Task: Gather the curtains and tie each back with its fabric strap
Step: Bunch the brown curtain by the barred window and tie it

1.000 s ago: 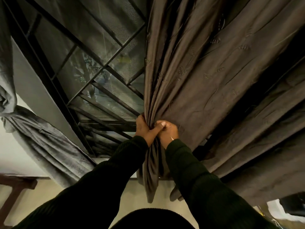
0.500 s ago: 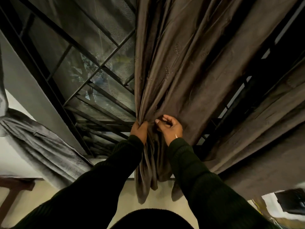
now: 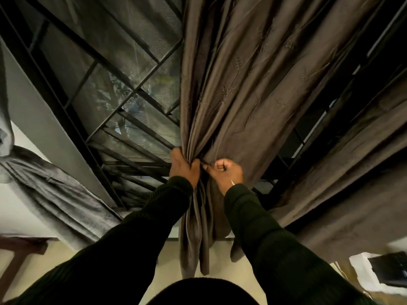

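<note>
Our left hand [image 3: 184, 167] grips the bunched brown curtain [image 3: 237, 89] in front of the window grille [image 3: 123, 119]. Our right hand [image 3: 226, 175], fingers curled, pinches a fold just beside it.

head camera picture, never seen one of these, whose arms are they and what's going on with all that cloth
The camera sits on a person's head and looks forward and down, so the two dark sleeves are that person's own arms. No machine is involved. The left hand has a tight grip on a gathered bunch of the brown curtain. The right hand pinches a fold of the same curtain right beside it. Behind is a window with dark bars. At far left a grey curtain hangs gathered. No strap shows around the brown one.
</note>
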